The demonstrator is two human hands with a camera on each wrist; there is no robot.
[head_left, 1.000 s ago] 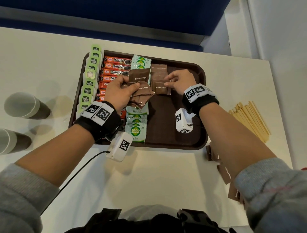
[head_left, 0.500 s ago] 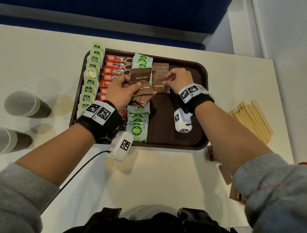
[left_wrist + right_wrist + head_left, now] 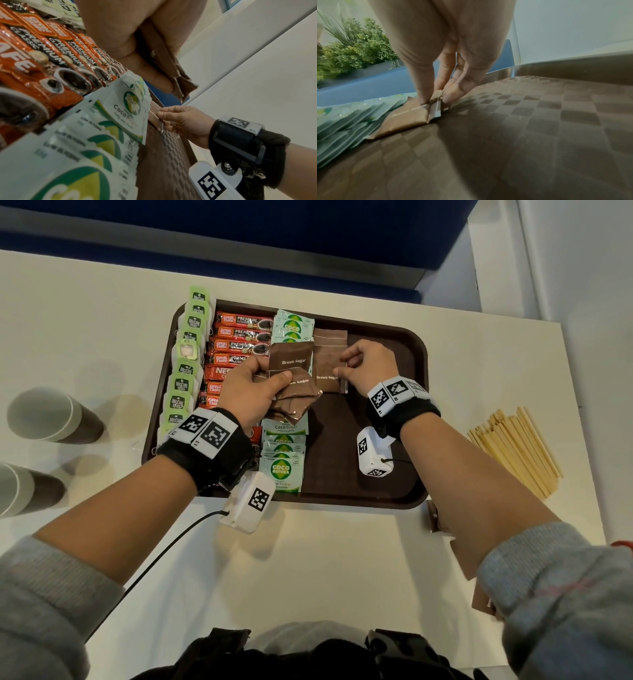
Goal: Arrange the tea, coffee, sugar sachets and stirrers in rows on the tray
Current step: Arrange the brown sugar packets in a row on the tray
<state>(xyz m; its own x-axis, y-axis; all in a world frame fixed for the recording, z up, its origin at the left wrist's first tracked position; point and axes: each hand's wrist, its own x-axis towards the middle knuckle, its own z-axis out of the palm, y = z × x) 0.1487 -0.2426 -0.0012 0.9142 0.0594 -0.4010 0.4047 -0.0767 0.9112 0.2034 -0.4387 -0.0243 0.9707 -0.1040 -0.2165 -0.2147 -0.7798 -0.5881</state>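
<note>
Your left hand (image 3: 251,392) squeezes a bunch of brown sugar packets (image 3: 291,385) above the tray (image 3: 394,487). Your right hand (image 3: 368,364) pinches one brown sugar packet (image 3: 327,371) lying flat on the tray, just beside the green Coco Sugar row (image 3: 282,463). The wooden stirrers (image 3: 513,446) wait on the table (image 3: 325,570), off to the right.

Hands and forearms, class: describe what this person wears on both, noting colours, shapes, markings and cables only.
Both forearms are bare below pushed-up grey sleeves. Each wrist carries a black strap topped by white blocks with black square-patterned markers. A white boxy camera unit, also marker-printed, hangs beneath each wrist. A thin black cable trails from the left unit. The left hand and right hand are ungloved.
</note>
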